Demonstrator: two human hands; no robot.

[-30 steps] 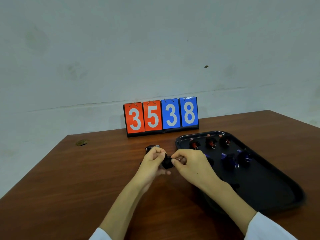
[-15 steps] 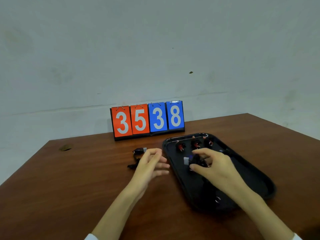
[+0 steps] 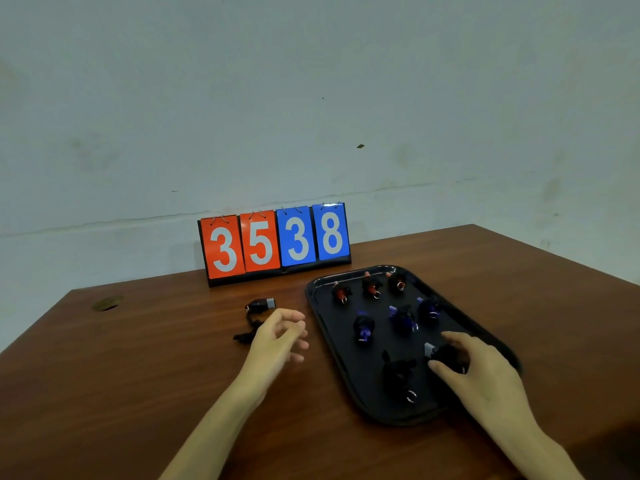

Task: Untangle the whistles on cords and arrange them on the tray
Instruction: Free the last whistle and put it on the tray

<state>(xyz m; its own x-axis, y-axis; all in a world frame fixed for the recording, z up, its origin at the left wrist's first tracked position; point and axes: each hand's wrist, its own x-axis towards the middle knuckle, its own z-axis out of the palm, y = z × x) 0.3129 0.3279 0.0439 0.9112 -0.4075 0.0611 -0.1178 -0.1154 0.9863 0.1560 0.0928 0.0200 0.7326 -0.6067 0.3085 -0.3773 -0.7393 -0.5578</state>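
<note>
Centrally, the wooden table carries a black tray at right, bare floor showing along its left edge. The right hand, fingers curled, grips a grey-tipped black whistle over the tray's near-right part, beside a bundled black whistle; red whistles and blue whistles fill two far rows. The left hand hangs slack, holding nothing, just beside a loose whistle lying left of the tray.
</note>
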